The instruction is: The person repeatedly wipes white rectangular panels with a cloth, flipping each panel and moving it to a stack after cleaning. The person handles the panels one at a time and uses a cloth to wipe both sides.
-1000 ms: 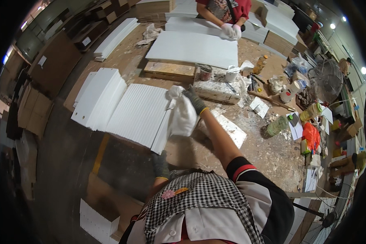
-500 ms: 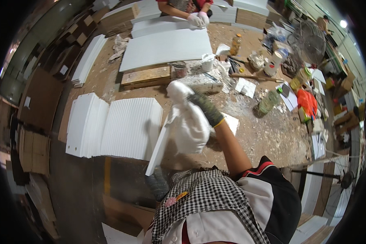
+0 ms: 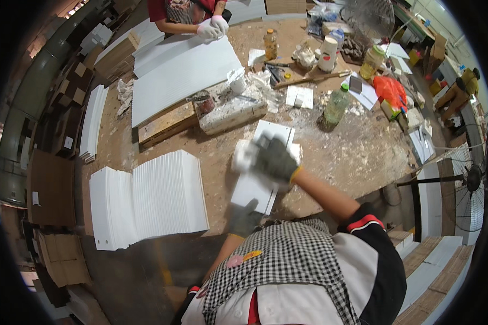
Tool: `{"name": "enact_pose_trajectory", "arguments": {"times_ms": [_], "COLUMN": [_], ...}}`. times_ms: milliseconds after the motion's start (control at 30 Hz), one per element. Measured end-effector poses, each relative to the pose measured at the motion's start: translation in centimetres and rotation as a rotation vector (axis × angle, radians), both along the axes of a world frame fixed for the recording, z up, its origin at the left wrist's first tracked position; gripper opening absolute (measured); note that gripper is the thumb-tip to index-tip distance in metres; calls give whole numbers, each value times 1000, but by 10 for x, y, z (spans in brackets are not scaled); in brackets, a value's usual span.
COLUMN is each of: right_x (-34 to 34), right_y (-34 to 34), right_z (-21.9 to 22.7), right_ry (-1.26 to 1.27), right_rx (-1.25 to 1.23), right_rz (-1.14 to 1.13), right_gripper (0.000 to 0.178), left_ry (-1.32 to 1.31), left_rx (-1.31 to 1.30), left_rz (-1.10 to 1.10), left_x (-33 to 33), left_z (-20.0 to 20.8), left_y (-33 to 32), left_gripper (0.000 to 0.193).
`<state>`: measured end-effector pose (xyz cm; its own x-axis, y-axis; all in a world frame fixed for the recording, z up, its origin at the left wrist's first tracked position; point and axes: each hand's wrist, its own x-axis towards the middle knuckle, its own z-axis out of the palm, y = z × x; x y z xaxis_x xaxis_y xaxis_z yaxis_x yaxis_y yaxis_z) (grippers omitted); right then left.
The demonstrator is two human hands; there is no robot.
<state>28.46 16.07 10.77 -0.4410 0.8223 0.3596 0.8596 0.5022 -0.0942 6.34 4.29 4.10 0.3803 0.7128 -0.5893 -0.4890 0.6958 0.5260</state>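
Observation:
A narrow white panel (image 3: pixel 250 189) with small dark holes along its edge lies in front of me, pointing away. My left hand (image 3: pixel 245 219), in a dark grey glove, grips its near end with the thumb on top. My right hand (image 3: pixel 276 161), in a dark green glove with a yellow cuff, is over the panel's middle and smeared by motion. A bunched white cloth (image 3: pixel 244 154) shows at its fingers, mostly hidden beneath the glove. To the left stands a row of stacked white grooved panels (image 3: pixel 168 189).
Beyond lie a wooden block (image 3: pixel 165 125), a stained white block (image 3: pixel 233 116) and a large white panel stack (image 3: pixel 184 76). A green bottle (image 3: pixel 336 105) stands at right. Across the table, a co-worker's white-gloved hands (image 3: pixel 212 28) rest near the stack. A fan (image 3: pixel 474 177) is at far right.
The panel has gone from raised and tilted to lying on the table. My right hand has come down onto it with the cloth. My view has shifted to the right.

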Motion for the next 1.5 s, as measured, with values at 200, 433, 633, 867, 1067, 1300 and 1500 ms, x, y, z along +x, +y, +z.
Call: {"name": "enact_pose_trajectory", "arguments": {"times_ms": [200,433,633,867,1067,1300,1500], "right_x": [121,-7,72,189,-27,80,192], "right_y": [136,-47,1,73,-33,69,54], "right_z": [-6,62,-28,-6,78,14,35], "right_ry": [-174,166,0,351,251,308,221], "right_rx": [-507,-319,-25,-128,62,228,-532], "right_rz": [-522,108,-231,-698,235,-123,-611], "right_gripper": [34,34,47,32,36,33,58], "left_ry": [-175,-178,-164,346,1307,1273,743], "left_rx": [16,-22,-19,329,806,858,604], "left_rz": [13,109,161,93,15,13,272], "left_x": [10,2,8,4,-6,8,-17], "left_z": [18,13,19,51,66,102,80], "left_y": [14,26,36,40,29,8,-6], "left_gripper": [48,60,58,38,39,39,39]}}
